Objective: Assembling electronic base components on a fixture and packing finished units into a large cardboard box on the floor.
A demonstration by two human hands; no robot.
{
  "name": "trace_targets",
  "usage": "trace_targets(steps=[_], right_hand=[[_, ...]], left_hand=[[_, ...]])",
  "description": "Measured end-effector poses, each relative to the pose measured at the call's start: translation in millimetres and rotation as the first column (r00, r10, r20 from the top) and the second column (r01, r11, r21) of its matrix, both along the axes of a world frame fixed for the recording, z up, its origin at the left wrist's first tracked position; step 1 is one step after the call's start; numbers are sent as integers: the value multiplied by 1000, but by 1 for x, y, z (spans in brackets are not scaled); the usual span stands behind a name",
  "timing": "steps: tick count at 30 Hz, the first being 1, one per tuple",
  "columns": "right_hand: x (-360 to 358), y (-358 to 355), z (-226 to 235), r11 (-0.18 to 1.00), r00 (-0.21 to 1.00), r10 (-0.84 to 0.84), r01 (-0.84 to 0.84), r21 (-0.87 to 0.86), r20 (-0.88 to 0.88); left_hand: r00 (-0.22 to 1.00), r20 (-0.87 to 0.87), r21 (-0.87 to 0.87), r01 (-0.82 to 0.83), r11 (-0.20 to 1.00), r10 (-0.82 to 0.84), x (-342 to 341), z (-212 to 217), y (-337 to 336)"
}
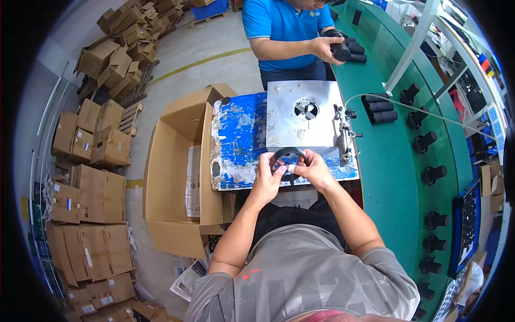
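A black ring-shaped part is held between both my hands over the near edge of a small blue, worn worktable. My left hand grips its left side and my right hand pinches its right side, with a small white bit at my fingertips. Just beyond it lies a square metal plate with a round fan-like opening in its middle. A metal clamp fixture stands at the plate's right edge.
A green conveyor belt runs along my right, carrying several black cylindrical parts. Across the table a person in a blue shirt holds a black cylinder. An open cardboard box stands on my left; stacked cartons line the floor.
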State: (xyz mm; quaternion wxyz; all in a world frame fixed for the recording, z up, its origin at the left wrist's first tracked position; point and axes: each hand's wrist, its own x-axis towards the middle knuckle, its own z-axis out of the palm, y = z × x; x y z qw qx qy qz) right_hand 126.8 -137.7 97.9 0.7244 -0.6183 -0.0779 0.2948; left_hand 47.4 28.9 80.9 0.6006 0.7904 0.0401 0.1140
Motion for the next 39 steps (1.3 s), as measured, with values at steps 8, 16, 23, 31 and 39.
trace_targets(steps=[8,16,23,31,39], right_hand=[[88,-5,43,812,691,77,375,-448,718],[195,21,-2,488,736,331,402,-775,591],[214,27,-20,377,790,290,425,-823,540],[223,27,-34,384,777,297,436,-814,556],[220,21,-27,408,825,237,394,-823,513]], left_hand=[[993,110,-44,-35,998,39,106,7,-14],[963,-188,210,-154,966,195,227,-33,-2],[911,-187,598,-191,778,367,241,-19,-12],[961,-224,603,7,797,161,236,-33,7],[967,-239,567,212,796,-87,242,-29,20]])
